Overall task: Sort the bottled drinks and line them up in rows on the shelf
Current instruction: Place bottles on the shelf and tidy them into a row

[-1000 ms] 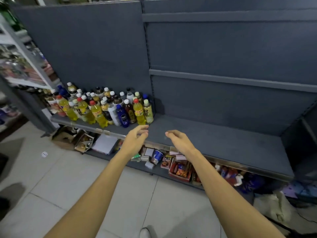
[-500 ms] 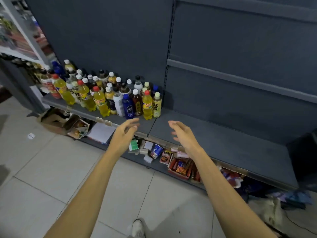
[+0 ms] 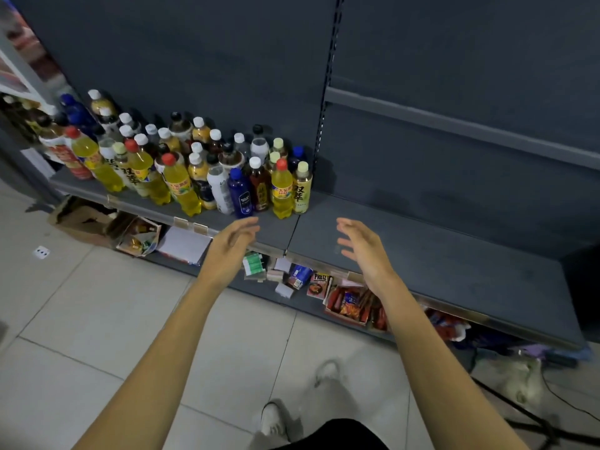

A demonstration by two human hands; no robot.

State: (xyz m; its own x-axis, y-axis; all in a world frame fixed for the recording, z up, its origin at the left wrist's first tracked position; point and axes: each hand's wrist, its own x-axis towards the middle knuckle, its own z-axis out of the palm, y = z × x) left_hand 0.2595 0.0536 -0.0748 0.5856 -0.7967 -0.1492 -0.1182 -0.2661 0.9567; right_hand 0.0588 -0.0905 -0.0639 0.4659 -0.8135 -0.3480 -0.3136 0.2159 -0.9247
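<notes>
- Reaching toward the shelf, I have both arms stretched out over the tiled floor, palms turned toward each other.
- My left hand has its fingers relaxed and only slightly bent; it holds nothing and hangs above the shelf's near edge, just short of the blue bottle.
- My right hand is likewise spread and empty, over the bare right half of the shelf, well apart from any bottle.
- The bottled drinks stand upright in a mixed cluster on the left half of the shelf, reaching back to the dark rear panel.
- Along the near edge of the cluster stand several yellow bottles with red caps; the nearest to my hands is the yellow bottle, with a pale-capped tea bottle touching it on the right.
- Left of the yellow one stand a dark brown bottle, then the blue bottle, then a white bottle.
- The far-left bottles are blurred, so I can't read their labels.
- Under the shelf, a lower level holds a cardboard box, a Pretz box, a blue cup and what looks like an open tray of snack packets.
- My shoe shows at the bottom edge of the view.
</notes>
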